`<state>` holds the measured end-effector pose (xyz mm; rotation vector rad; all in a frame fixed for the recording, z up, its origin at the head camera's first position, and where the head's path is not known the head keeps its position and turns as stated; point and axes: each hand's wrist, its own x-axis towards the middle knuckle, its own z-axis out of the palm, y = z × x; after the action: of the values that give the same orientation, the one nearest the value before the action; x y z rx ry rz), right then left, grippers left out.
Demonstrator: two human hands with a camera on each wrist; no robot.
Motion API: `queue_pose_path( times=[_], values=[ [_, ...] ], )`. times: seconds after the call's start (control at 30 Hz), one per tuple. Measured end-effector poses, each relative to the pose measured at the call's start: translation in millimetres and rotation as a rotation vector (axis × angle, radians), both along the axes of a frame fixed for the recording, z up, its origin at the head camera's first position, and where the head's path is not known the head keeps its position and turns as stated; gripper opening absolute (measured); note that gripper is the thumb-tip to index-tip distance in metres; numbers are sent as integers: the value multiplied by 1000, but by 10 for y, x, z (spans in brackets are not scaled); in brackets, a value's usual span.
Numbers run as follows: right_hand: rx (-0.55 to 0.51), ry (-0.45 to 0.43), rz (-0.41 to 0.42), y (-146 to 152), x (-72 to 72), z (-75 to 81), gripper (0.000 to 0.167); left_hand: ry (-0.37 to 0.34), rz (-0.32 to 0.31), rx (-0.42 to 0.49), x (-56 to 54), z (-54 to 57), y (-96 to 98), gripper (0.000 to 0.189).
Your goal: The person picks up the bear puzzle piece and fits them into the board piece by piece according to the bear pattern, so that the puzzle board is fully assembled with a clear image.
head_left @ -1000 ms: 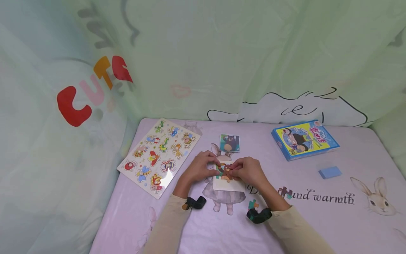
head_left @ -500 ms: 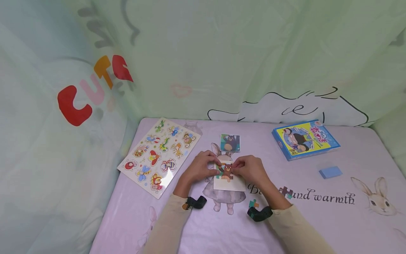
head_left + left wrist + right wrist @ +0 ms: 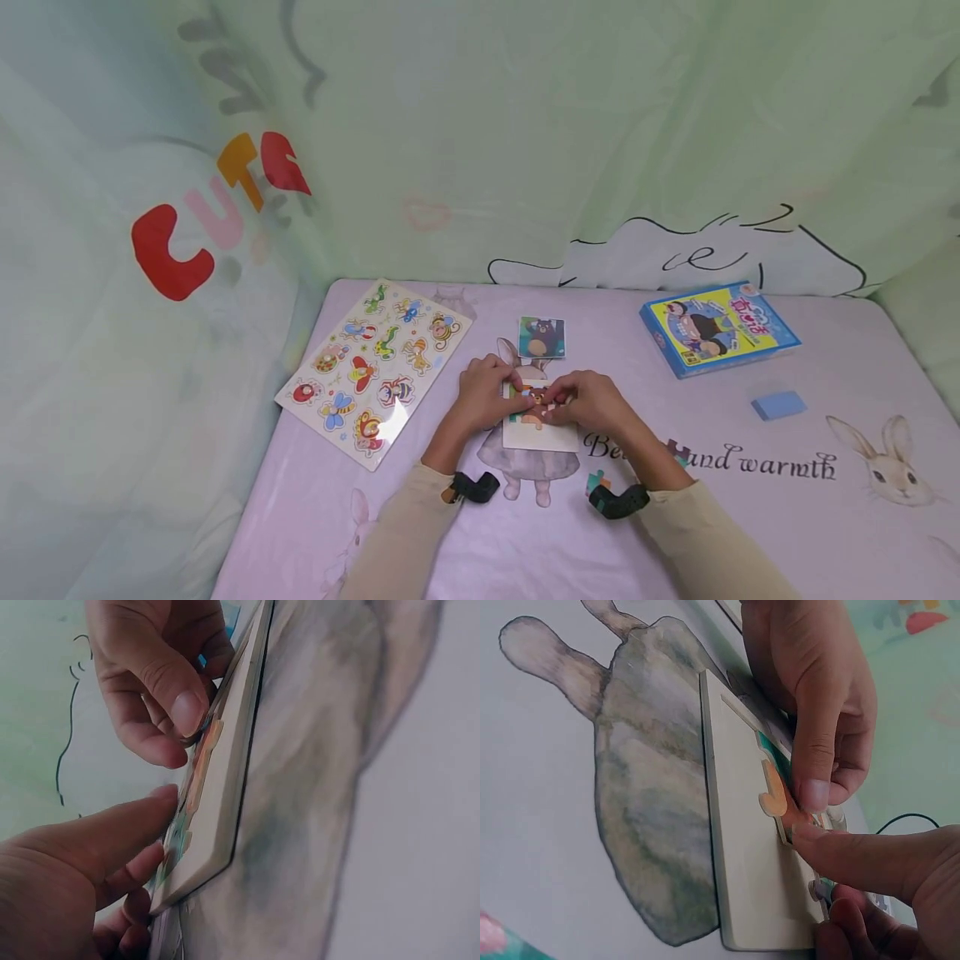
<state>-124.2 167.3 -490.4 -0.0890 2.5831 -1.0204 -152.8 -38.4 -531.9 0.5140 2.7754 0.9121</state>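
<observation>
Both hands work on a small cream puzzle board [image 3: 536,441] lying at the middle of the table. A brown bear built from jigsaw pieces [image 3: 531,423] covers part of it, with green and orange bits. From the left, my left hand [image 3: 483,396] holds the board and its pieces, thumb pressing over the bear and bent fingers at the far edge. My right hand [image 3: 594,402] pinches a jigsaw piece at the bear's right side; its thumb [image 3: 855,851] lies over the brown part, its other fingers along the board's edge. Fingers hide much of that piece.
A bear picture card [image 3: 542,337] lies just behind the board. Loose puzzle pieces [image 3: 597,481] sit by the right wrist, partly hidden. An insect peg board [image 3: 375,371] is at left; a blue-yellow box [image 3: 720,328] and a blue block [image 3: 778,406] are at right.
The left thumb has slid right, farther over the bear, and comes close to the right thumb. My right hand has shifted slightly down. The board stays in place.
</observation>
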Motion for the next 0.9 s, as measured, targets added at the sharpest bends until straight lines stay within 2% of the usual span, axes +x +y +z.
queue_pose_path(
  times=[0.4,0.6,0.9],
  values=[
    [32,46,34,-7,-6,-42,14,-4,-4,17,12,22,-9,24],
    [64,57,33,-14,0,-38,14,28,-56,-6,22,27,-16,24],
    [42,59,14,-15,9,-31,16,-11,-61,5,50,65,-19,25]
  ],
)
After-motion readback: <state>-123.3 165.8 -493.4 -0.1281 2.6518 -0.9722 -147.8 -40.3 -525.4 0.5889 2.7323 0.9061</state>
